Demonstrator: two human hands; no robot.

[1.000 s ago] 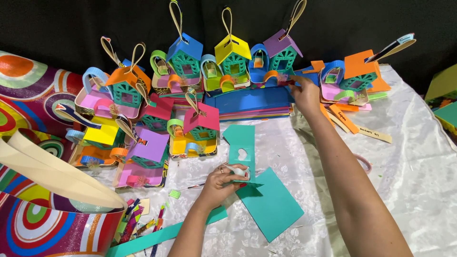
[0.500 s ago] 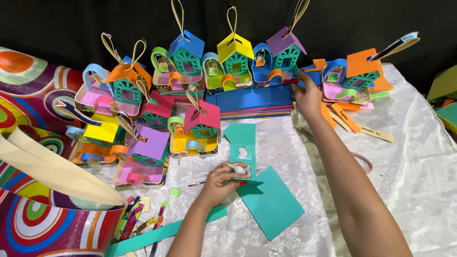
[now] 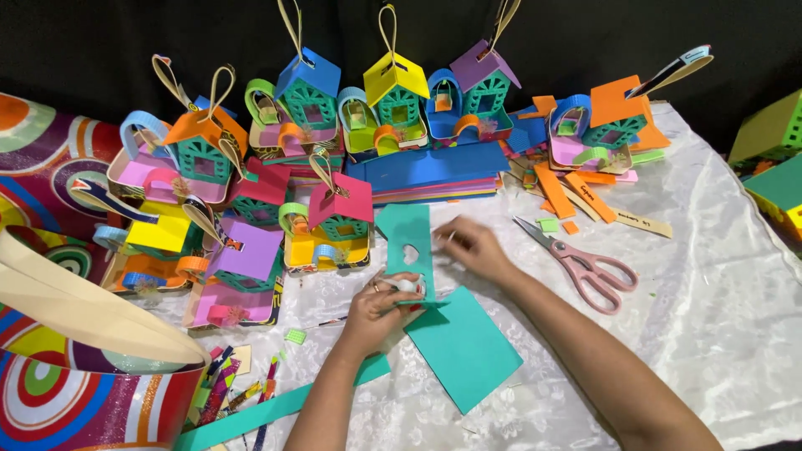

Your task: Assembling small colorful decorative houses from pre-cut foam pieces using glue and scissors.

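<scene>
Landmark: teal cutout (image 3: 408, 238), a narrow teal card with a hole in it, lying flat on the white cloth (image 3: 710, 317).
Left hand (image 3: 380, 305): at the near end of the cutout, fingers curled and pinching a small white object (image 3: 407, 286); what the object is I cannot tell.
Right hand (image 3: 469, 245): just right of the cutout, fingertips pressed together at its right edge.
Teal sheet (image 3: 464, 347): a bigger card, near side of the cutout, touching its lower end.
Scissors (image 3: 581, 260): pink handles, well right of the cutout, lying on the cloth, blades slightly apart.
Paper houses (image 3: 334, 217): many coloured ones, left of and behind the cutout.
Blue stack (image 3: 434, 171): flat sheets, just behind the cutout.
Bag (image 3: 75, 392): shiny, with swirls, far left of the cutout.
</scene>
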